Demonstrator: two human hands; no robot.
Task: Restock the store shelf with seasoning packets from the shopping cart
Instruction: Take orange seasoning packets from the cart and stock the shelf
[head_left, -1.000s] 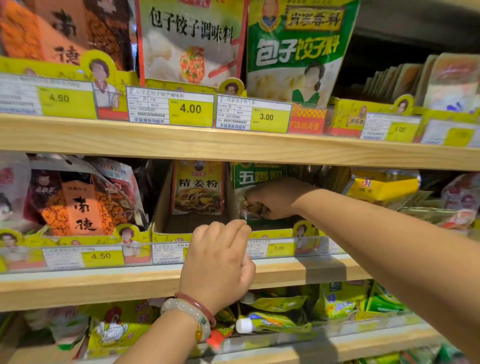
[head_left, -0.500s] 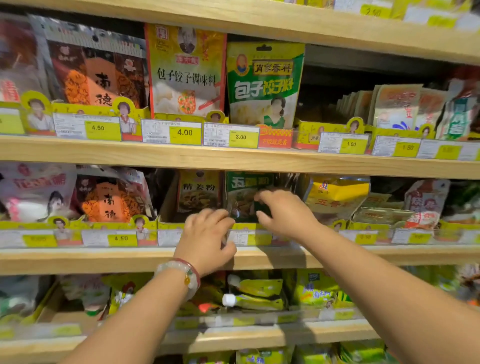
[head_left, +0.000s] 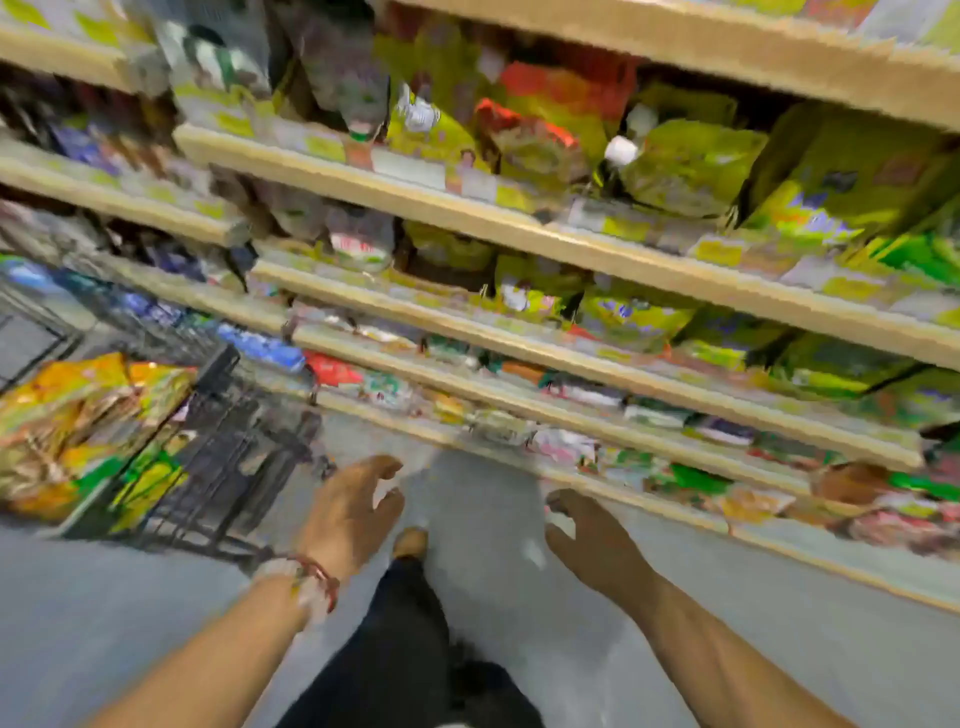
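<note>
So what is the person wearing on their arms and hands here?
Both forearms are bare, with no sleeves or gloves in view. The left hand has a pale beaded bracelet and a thin red cord at the wrist. The right hand wears nothing visible.

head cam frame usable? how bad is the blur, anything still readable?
Head view: heavy motion blur throughout, shelf edges smeared and tilted, packet print and price tags unreadable. Left hand and right hand are soft but readable as empty. Cart and its packets are only colour blobs.

Yellow-orange seasoning packets (head_left: 78, 426) heaped in shopping cart (head_left: 228, 457) — beside shelf (head_left: 519, 353).
</note>
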